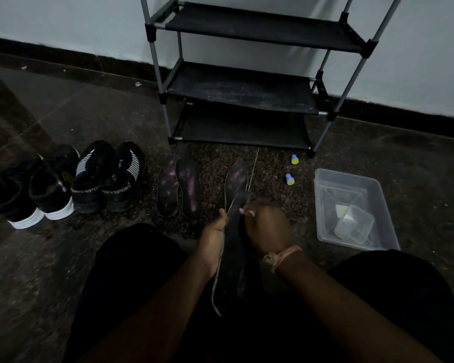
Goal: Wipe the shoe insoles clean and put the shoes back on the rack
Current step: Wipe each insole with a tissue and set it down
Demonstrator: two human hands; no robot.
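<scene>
At lower centre the left hand [213,231] grips one insole [230,258] while the clenched right hand [268,226] presses on it, three insoles [189,187] lying above, four shoes [89,176] left, one rack [247,85] at top.

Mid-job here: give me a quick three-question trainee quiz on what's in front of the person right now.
1. True or false: shoes sit on the rack shelves.
2. How many insoles lie on the floor, apart from the held insole?
3. Which hand supports the insole from its side: A left hand, B right hand?

Key: 1 false, all four shoes stand on the floor left of it. 2 three. 3 A.
</scene>
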